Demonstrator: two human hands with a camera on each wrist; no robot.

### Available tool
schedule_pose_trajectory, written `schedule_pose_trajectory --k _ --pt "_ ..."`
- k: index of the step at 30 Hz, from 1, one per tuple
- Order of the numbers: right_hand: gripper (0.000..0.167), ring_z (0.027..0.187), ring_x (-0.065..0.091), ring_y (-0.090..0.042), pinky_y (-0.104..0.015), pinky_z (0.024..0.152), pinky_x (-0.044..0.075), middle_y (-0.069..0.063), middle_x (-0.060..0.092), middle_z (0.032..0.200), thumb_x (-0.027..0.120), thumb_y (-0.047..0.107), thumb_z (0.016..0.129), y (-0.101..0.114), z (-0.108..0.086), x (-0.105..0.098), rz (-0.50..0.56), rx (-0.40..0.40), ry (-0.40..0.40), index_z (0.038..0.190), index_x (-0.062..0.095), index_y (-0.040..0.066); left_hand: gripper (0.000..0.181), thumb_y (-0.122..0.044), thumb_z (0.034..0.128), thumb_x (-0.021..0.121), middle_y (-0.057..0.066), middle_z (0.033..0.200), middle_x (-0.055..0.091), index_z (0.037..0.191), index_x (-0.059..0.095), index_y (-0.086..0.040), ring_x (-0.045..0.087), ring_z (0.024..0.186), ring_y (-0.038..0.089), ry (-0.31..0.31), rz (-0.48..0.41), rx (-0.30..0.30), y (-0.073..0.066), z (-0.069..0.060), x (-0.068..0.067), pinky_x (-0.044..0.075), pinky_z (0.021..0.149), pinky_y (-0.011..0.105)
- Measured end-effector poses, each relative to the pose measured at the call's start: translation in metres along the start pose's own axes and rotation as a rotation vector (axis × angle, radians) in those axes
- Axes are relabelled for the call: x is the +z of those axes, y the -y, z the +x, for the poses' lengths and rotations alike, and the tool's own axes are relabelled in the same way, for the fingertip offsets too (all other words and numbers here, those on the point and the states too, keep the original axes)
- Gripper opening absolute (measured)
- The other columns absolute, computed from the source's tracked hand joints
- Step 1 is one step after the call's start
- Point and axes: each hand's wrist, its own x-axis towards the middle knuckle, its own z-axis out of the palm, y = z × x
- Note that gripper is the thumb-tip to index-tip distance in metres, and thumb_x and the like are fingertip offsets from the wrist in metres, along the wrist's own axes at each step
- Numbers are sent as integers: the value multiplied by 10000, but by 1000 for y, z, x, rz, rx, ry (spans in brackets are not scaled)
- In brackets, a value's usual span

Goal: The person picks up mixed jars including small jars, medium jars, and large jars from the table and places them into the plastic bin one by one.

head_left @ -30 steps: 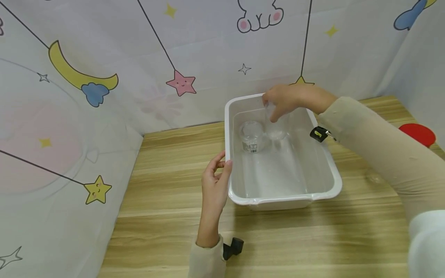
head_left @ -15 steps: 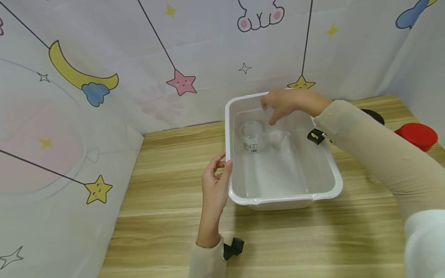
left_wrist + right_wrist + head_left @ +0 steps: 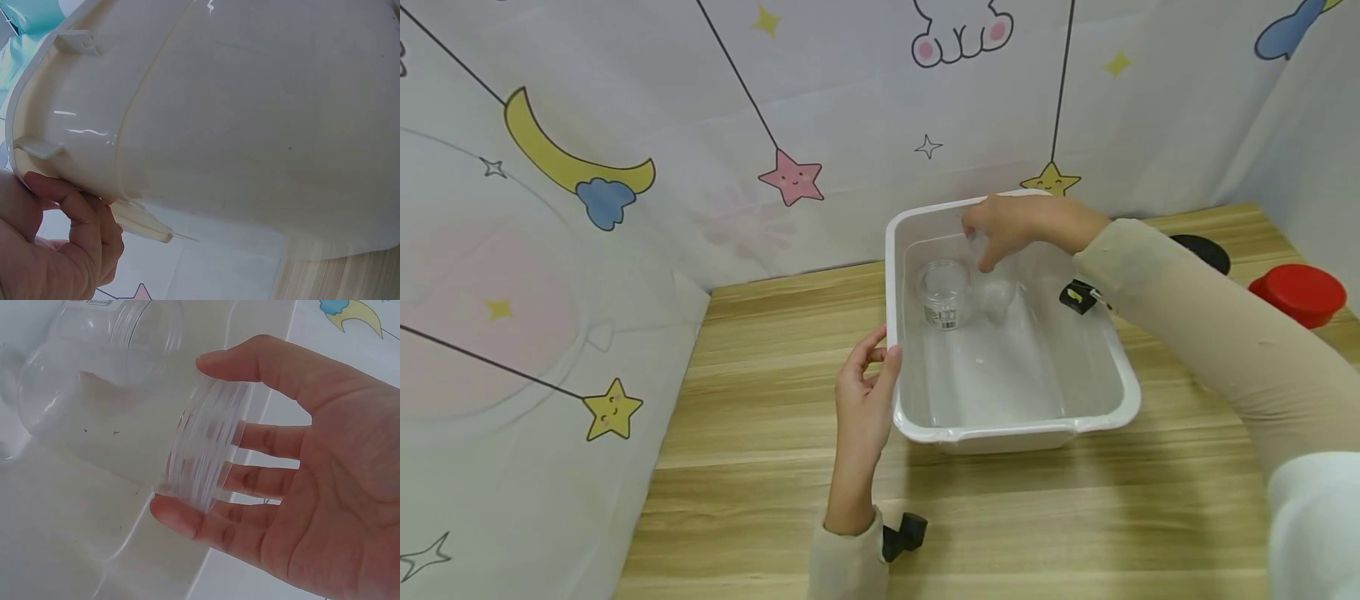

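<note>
The right grip (image 3: 1017, 223) has its thumb and fingers curled round the ribbed end of a clear jar (image 3: 209, 444), which is inside the tub (image 3: 1000, 383) toward the far end, just to the right of a second jar (image 3: 942, 287). Only that end is held, so a loosened finger could let the jar drop or swing; a hard squeeze might dent the wall if it is as thin as it looks. Whether its base touches the tub floor, or its side the second jar, I cannot tell; if they are that close, a small sideways move could knock the second jar over. The left grip (image 3: 865, 393) pinches the tub's left rim, thumb on top and fingers curled at the outside. Should it let go, a push from the right might slide the tub, and the wrist mount (image 3: 1078, 297) near the right rim could catch there.

Both jars look like smooth, see-through plastic, round in section; the second carries a printed label (image 3: 942, 317). The tub is glossy white plastic, a deep rounded rectangle with a rolled rim. It stands on a wood-grained desk (image 3: 760, 375). To the right lie a matt-looking black disc (image 3: 1208, 252) and a round red piece (image 3: 1305, 292); soft printed cloth (image 3: 850, 83) hangs behind.
</note>
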Motion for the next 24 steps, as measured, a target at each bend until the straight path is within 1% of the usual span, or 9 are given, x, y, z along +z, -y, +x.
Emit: schedule_pose_trajectory --k 8,17,24 --pt "483 1001 570 -314 -434 837 514 -220 606 1205 745 143 828 0 5 2 -8 12 3 1214 566 -86 383 -166 1008 610 152 1000 582 1341 578 19 685 710 197 1 -12 5 0 0 0 585 642 295" --pt "509 996 576 -307 -436 833 513 -207 607 1200 746 175 834 0 8 4 -33 42 31 1235 563 -79 376 -158 1006 611 153 998 586 1338 581 18 693 724 220 -1 -12 7 -1 0 0 589 650 305" --pt "504 995 569 -314 -442 845 509 -211 608 1184 744 161 814 -3 8 6 -31 45 15 1217 565 -85 374 -160 1007 608 154 995 585 1338 583 14 699 736 250 2 -14 8 -2 0 1 589 648 308"
